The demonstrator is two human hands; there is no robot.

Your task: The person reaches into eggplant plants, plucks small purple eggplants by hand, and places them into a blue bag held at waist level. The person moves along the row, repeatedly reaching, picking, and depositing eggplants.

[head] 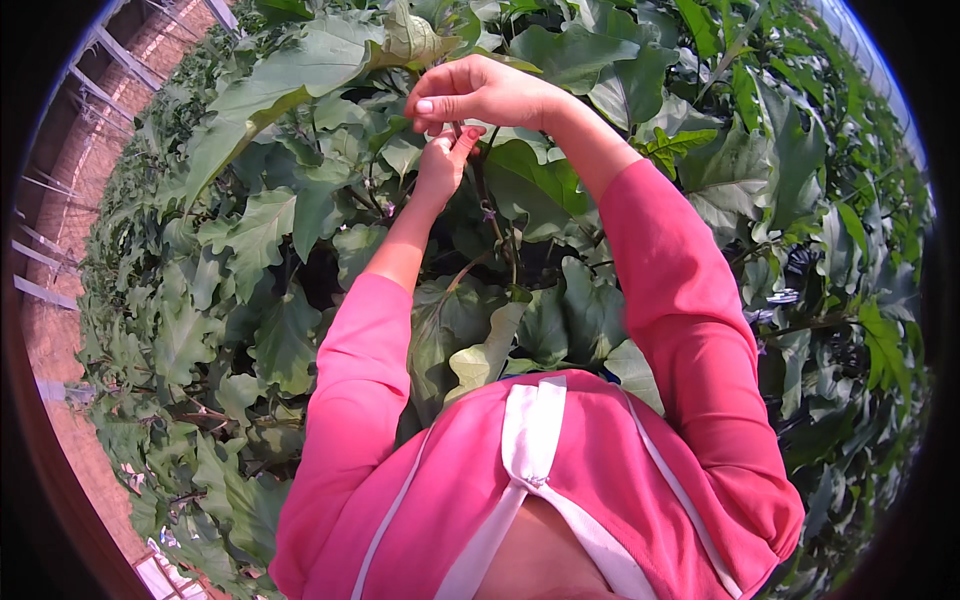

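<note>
My left hand is closed around an upright eggplant stem, with the thumb raised along it. Just above, my right hand bends over the same stem with its fingers curled and its thumb pointing left. Part of the stem and some fingertips are hidden behind the right hand. A large eggplant leaf arches out to the left of the hands. Small purple flowers hang on the stem below them.
Dense eggplant foliage surrounds both arms. A bare earthen strip with pale slats runs along the left edge. Plastic sheeting curves past the upper right. Shiny dark film shows between leaves at right.
</note>
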